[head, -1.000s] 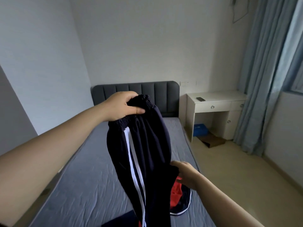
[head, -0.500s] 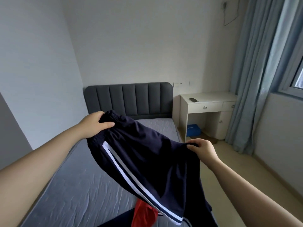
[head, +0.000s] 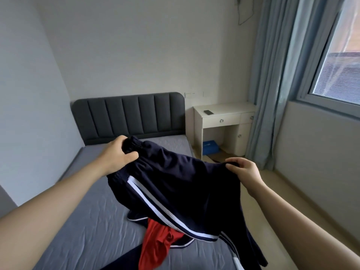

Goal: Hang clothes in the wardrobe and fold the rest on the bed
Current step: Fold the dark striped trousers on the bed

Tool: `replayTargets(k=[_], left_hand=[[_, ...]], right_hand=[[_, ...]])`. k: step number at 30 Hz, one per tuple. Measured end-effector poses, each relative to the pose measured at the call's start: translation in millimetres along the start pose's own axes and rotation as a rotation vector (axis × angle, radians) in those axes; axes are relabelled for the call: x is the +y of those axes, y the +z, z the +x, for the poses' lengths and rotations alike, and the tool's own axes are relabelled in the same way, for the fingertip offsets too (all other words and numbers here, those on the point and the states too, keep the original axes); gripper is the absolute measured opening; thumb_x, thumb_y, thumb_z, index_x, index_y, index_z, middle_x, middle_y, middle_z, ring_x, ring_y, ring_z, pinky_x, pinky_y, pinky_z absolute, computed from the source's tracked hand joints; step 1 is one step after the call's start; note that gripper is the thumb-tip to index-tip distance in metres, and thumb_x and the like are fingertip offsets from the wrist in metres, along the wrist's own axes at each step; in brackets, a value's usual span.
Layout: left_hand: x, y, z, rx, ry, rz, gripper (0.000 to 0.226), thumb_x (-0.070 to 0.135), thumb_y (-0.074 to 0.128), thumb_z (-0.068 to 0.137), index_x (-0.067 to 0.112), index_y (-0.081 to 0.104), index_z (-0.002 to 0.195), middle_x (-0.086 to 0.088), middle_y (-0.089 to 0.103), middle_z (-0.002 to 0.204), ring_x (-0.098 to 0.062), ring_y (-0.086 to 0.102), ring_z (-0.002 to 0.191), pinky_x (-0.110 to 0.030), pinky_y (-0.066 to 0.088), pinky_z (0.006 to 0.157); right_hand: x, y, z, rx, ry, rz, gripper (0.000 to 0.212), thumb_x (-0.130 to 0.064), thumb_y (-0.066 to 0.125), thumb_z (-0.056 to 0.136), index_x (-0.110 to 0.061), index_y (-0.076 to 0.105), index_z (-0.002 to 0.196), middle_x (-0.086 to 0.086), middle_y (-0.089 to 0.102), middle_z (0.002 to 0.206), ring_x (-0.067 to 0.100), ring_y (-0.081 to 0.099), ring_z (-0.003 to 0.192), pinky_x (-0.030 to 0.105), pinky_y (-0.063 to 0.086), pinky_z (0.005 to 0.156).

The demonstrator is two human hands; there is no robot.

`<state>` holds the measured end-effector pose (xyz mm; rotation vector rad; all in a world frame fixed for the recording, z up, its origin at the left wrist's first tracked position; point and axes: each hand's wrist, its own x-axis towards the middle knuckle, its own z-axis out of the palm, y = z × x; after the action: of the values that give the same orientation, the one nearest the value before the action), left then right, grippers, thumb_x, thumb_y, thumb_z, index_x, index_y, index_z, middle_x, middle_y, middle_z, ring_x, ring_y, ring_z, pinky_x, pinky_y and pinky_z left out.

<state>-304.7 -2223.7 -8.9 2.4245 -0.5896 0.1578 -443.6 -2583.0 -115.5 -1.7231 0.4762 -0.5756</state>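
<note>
Navy trousers — twin white stripes

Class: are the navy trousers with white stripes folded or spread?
Spread, not folded: the navy white-striped trousers hang stretched between left hand and right hand above the grey bed.

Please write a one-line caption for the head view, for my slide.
The left hand and right hand hold striped navy trousers spread over the bed, above a red garment.
</note>
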Motion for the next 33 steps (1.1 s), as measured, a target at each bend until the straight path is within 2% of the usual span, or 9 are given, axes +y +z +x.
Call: replayTargets(k=[3,7,10,12,16,19,22,27,33], left_hand=[[22,13,-2,-0.024,0.022,0.027,0.045,0.062,0.075,0.064,0.033,0.055,0.093,0.02,0.059,0.08,0.013,0.05,0.068,-0.006,0.035,0.053],[55,30,4,-0.072,0.059,-0.064,0.05,0.068,0.068,0.058,0.028,0.063,0.087,0.013,0.066,0.084,0.003,0.057,0.077,-0.015,0.039,0.061],[92,47,8,-0.122,0.118,-0.066,0.03,0.057,0.073,0.071,0.032,0.064,0.083,0.017,0.066,0.083,0.004,0.058,0.079,-0.016,0.041,0.063],[120,60,9,-0.168,0.167,-0.055,0.018,0.045,0.074,0.077,0.032,0.062,0.079,0.018,0.065,0.081,0.007,0.057,0.075,-0.01,0.039,0.059],[179,98,7,-0.279,0.255,-0.059,0.014,0.032,0.072,0.082,0.029,0.059,0.078,0.014,0.062,0.081,0.001,0.056,0.075,-0.006,0.039,0.057],[211,125,2,-0.365,0.278,-0.088,0.021,0.029,0.071,0.083,0.013,0.064,0.097,-0.002,0.067,0.097,-0.015,0.061,0.09,-0.024,0.045,0.073],[233,140,-8,-0.412,0.313,-0.145,0.026,0.027,0.072,0.083,0.01,0.065,0.102,-0.006,0.068,0.102,-0.018,0.062,0.096,-0.031,0.047,0.084],[229,135,-21,-0.473,0.324,-0.277,0.024,0.026,0.073,0.082,0.011,0.064,0.099,-0.005,0.07,0.1,-0.02,0.064,0.096,-0.035,0.049,0.086],[126,104,-31,-0.436,0.105,-0.399,0.023,0.02,0.071,0.085,0.007,0.066,0.103,-0.009,0.07,0.105,-0.019,0.066,0.097,-0.035,0.051,0.09]], right_hand=[[12,-19,-1,0.037,0.0,-0.004,0.018,-0.01,0.072,0.084,-0.028,0.072,0.087,-0.006,0.073,0.087,0.008,0.067,0.079,0.017,0.048,0.066],[37,-47,-7,0.065,0.053,0.007,0.018,-0.01,0.072,0.084,-0.027,0.071,0.086,-0.007,0.072,0.087,0.006,0.066,0.077,0.012,0.047,0.062],[60,-74,-16,0.109,0.113,0.052,0.015,-0.009,0.071,0.085,-0.022,0.07,0.092,-0.003,0.073,0.087,0.005,0.065,0.076,0.013,0.047,0.062],[74,-94,-23,0.162,0.152,0.075,0.012,-0.01,0.067,0.088,-0.021,0.07,0.09,0.0,0.071,0.088,0.008,0.063,0.077,0.018,0.047,0.066],[96,-138,-36,0.31,0.173,0.001,0.015,-0.01,0.057,0.094,-0.018,0.069,0.092,-0.001,0.067,0.09,0.007,0.057,0.081,0.02,0.044,0.068],[106,-168,-45,0.406,0.206,-0.062,0.018,-0.009,0.052,0.095,-0.015,0.068,0.097,0.001,0.065,0.096,0.014,0.056,0.09,0.027,0.041,0.077],[110,-196,-52,0.493,0.239,-0.131,0.017,-0.011,0.052,0.094,-0.014,0.068,0.098,0.004,0.065,0.098,0.018,0.055,0.093,0.028,0.04,0.081],[95,-210,-48,0.496,0.245,-0.229,0.014,-0.011,0.054,0.092,-0.016,0.067,0.094,0.005,0.065,0.096,0.019,0.055,0.093,0.028,0.039,0.082],[80,-121,-22,0.233,0.245,-0.383,0.014,-0.01,0.056,0.091,-0.011,0.068,0.098,0.007,0.066,0.099,0.021,0.057,0.095,0.027,0.039,0.081]])
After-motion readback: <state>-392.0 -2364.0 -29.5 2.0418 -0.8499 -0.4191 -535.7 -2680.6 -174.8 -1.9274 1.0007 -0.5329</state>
